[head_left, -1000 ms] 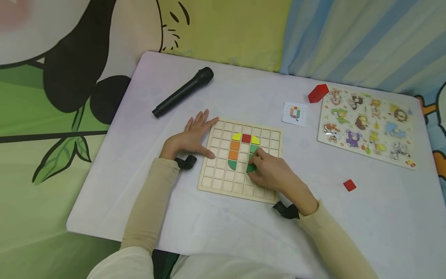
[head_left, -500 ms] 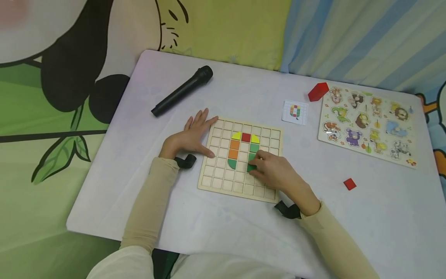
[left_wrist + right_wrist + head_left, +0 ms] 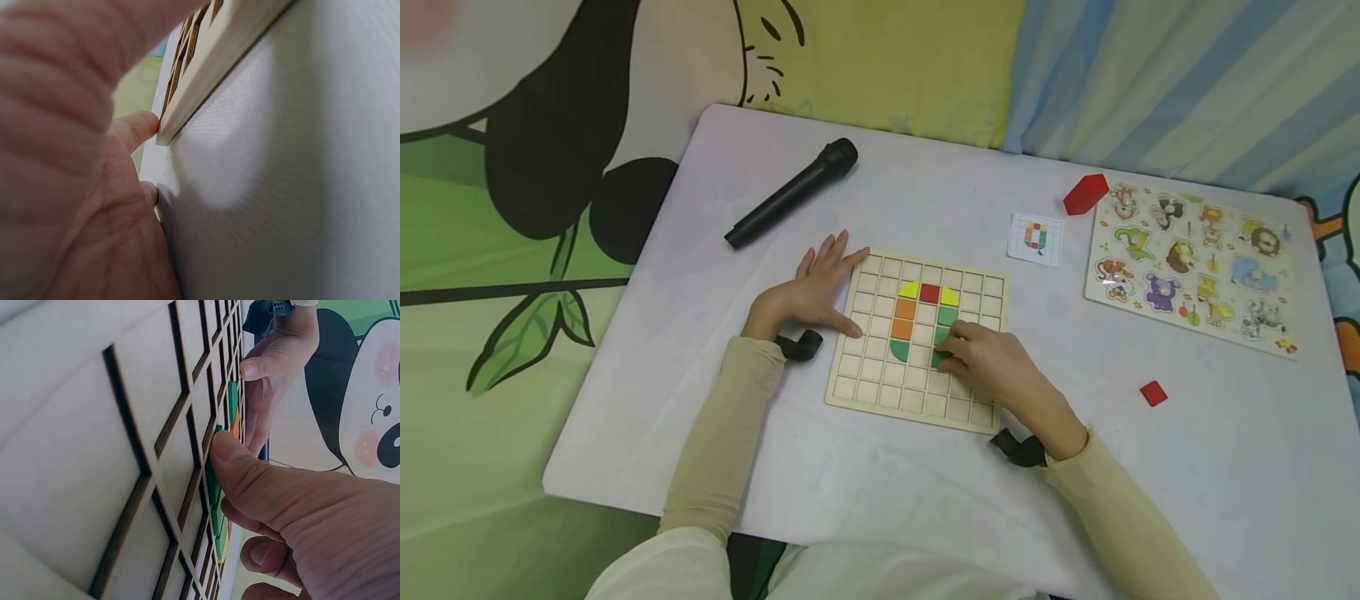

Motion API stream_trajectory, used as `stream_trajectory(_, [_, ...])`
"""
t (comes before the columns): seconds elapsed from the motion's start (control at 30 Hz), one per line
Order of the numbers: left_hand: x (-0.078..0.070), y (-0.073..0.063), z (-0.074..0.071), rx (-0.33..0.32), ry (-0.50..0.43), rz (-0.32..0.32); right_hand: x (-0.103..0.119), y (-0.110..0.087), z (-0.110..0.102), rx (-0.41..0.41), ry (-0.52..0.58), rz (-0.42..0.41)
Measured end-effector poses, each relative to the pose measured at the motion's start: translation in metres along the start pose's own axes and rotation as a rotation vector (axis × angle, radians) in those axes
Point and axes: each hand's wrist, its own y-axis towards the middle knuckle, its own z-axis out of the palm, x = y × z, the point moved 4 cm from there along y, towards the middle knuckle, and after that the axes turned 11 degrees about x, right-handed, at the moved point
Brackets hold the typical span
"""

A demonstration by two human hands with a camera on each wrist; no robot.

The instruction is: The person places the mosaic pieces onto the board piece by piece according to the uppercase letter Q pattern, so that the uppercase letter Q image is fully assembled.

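A wooden grid board (image 3: 868,392) lies on the table, holding a ring of coloured tiles: yellow corner pieces, a red square (image 3: 929,293), orange squares (image 3: 903,319), a green rounded piece (image 3: 898,350) and green pieces down the right side. My left hand (image 3: 808,300) spreads its fingers at the board's left edge, thumb on the rim and a fingertip touching the upper left corner, also seen in the left wrist view. With thumb and index finger my right hand (image 3: 1000,362) pinches the lowest green tile (image 3: 939,358) at its cell. The fingers partly hide that tile.
Above right of the board lies a pattern card (image 3: 1035,239). Beyond it are a red block (image 3: 1086,194) and an animal puzzle board (image 3: 1195,267). A loose red tile (image 3: 1153,393) lies at right, a black microphone (image 3: 793,193) at the back left.
The right fingertips have shifted slightly over the lowest green tile, which now sits flatter in line with the green tiles above it. The left hand has stayed in place.
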Motion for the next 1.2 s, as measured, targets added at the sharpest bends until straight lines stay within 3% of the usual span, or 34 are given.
stream_trajectory(0.6, [0.002, 0.002, 0.0, -0.009, 0.005, 0.007, 0.003, -0.001, 0.001, 0.014, -0.002, 0.061])
stream_trajectory(0.9, [0.0, 0.001, 0.002, -0.015, -0.007, 0.014, 0.002, -0.011, 0.007, -0.029, 0.014, 0.063])
stream_trajectory(1.03, [0.0, 0.001, 0.002, -0.015, 0.006, 0.016, -0.009, -0.025, 0.004, -0.04, 0.037, 0.124])
stream_trajectory(1.2, [0.002, 0.0, 0.002, -0.015, 0.016, 0.026, -0.035, -0.048, -0.001, -0.046, 0.063, 0.272])
